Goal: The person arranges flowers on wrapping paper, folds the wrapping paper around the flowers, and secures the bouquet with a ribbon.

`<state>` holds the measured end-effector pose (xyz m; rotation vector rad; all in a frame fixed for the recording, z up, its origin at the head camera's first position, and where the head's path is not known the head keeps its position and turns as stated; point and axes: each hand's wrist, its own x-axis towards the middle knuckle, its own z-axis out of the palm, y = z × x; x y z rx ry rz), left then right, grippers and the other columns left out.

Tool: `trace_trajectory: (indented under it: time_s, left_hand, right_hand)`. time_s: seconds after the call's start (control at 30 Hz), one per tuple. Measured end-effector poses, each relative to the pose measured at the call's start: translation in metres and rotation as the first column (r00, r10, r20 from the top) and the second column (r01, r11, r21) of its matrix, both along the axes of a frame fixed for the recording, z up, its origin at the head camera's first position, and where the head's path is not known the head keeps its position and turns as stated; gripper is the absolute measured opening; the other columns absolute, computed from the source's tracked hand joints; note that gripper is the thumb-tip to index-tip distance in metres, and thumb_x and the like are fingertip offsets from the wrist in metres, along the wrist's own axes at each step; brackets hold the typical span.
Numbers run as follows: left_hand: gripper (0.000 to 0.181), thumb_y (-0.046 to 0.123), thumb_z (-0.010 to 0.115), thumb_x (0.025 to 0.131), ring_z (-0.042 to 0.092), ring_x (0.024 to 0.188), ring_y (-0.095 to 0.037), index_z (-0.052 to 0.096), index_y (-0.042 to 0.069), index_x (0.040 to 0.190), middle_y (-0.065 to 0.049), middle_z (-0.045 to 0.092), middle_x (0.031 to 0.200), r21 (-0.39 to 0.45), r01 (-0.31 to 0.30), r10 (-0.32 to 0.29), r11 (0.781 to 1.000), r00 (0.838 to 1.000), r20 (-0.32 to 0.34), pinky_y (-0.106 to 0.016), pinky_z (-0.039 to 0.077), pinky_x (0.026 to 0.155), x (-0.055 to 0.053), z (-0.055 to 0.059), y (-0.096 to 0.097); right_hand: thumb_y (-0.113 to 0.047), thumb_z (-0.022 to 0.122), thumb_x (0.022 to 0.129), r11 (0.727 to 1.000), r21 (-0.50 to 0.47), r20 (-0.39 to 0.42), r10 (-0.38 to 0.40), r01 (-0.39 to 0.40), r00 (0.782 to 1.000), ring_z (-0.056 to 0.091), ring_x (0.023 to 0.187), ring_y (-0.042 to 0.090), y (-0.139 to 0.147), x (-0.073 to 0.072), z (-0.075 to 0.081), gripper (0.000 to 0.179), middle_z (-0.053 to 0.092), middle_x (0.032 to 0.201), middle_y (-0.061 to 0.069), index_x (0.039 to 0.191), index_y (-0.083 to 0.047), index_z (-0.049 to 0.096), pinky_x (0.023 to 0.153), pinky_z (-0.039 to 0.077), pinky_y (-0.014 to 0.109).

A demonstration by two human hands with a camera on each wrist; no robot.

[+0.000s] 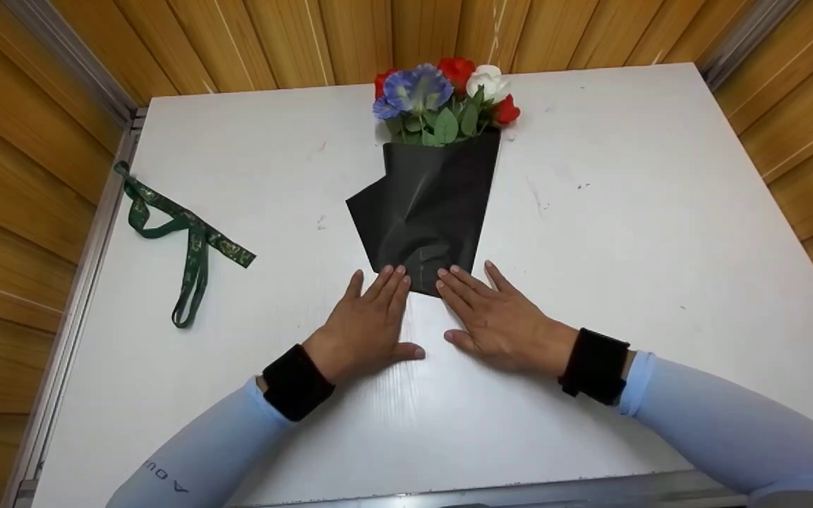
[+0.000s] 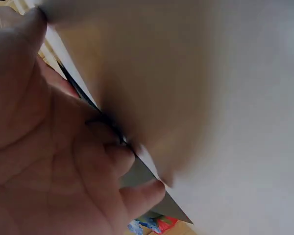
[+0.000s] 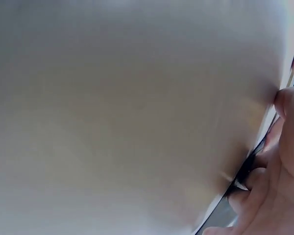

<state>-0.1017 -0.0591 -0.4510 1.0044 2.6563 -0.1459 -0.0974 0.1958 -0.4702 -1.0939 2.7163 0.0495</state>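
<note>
A bouquet of red, white and blue-violet flowers [image 1: 418, 89] with green leaves lies on the white table, its lower part wrapped in black paper [image 1: 435, 204]. My left hand [image 1: 364, 321] rests with straight fingertips on the lower left corner of the wrap. On the lower right edge, the fingertips of my right hand [image 1: 505, 321] press down in the same way. Both thumbs point inward and lie apart from each other. In the left wrist view the black paper [image 2: 142, 176] shows beyond the fingers; the right wrist view shows mostly tabletop beside the right hand [image 3: 279, 171].
A dark green patterned ribbon [image 1: 195, 226] lies loosely looped at the left of the white table [image 1: 625, 212]. Wood-panelled walls [image 1: 350, 42] stand behind and at both sides. A metal rail [image 1: 89, 282] runs along the left edge.
</note>
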Motion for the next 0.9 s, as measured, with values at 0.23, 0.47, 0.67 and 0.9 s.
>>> trace_trajectory:
  time_s: [0.23,0.47,0.67,0.9]
  left_hand:
    - [0.090,0.060,0.056,0.101,0.020,0.157,-0.031,0.028,-0.002,0.161,-0.020,0.021,0.169,0.182,-0.007,-0.017,0.983,0.992,0.128,-0.055,0.017,0.126,-0.001,0.003,0.014]
    - [0.028,0.022,0.061,0.105,0.059,0.110,-0.030,0.063,0.003,0.125,-0.013,0.060,0.124,0.408,0.020,-0.011,0.913,1.000,-0.025,-0.038,0.051,0.098,-0.030,0.000,0.027]
    - [0.020,0.010,0.064,0.100,0.058,0.098,-0.034,0.061,-0.002,0.115,-0.021,0.059,0.114,0.332,-0.038,0.104,0.943,0.978,-0.182,-0.041,0.053,0.088,-0.046,-0.004,0.033]
    - [0.047,0.023,0.070,0.099,0.061,0.108,-0.039,0.057,-0.006,0.134,-0.027,0.062,0.128,0.258,-0.047,0.086,0.965,0.986,-0.144,-0.042,0.056,0.092,-0.044,0.005,0.036]
  right_hand:
    - [-0.051,0.044,0.108,0.995,-0.104,-0.099,-0.021,0.011,0.995,0.046,0.144,0.028,0.019,-0.010,0.010,0.062,0.052,0.155,0.009,0.146,-0.004,0.057,0.120,0.027,0.060]
    - [-0.034,0.062,0.104,0.964,-0.263,-0.226,-0.089,0.027,0.970,0.066,0.097,0.033,0.002,-0.040,0.013,0.035,0.071,0.105,0.013,0.112,-0.002,0.071,0.086,0.055,0.048]
    - [-0.039,0.055,0.106,0.948,-0.234,-0.132,-0.253,0.218,0.958,0.057,0.118,0.042,-0.023,-0.080,0.008,0.058,0.056,0.137,0.024,0.150,-0.002,0.051,0.091,0.054,0.053]
    - [-0.063,0.030,0.107,0.926,-0.070,0.100,-0.364,0.371,0.926,-0.009,0.157,0.043,-0.031,-0.100,0.001,0.078,-0.007,0.173,0.013,0.168,-0.023,0.001,0.118,0.007,0.075]
